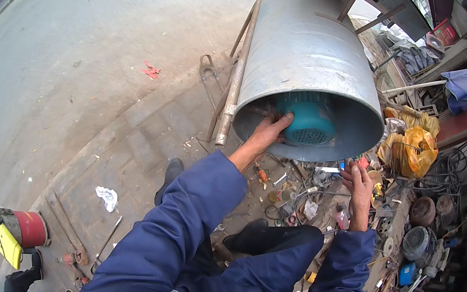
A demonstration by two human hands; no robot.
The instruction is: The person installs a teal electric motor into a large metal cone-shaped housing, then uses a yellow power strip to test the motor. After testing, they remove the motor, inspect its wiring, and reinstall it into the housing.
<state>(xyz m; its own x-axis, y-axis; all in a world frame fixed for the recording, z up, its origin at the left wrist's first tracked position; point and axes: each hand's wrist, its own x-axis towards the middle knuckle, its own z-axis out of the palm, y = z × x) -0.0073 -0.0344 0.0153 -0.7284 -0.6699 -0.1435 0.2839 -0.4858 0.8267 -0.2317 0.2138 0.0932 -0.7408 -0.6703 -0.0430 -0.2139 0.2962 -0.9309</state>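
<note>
From afar I see the teal motor [312, 122] already inside the metal cylinder [312, 54], fastening unseen, left hand [270, 131] touching it, grip unclear, right hand [357, 185] curled narrow, any hold indistinct

left grip [268, 133] stretches farther forward; right grip [358, 185] sits lower, half curled.
</note>
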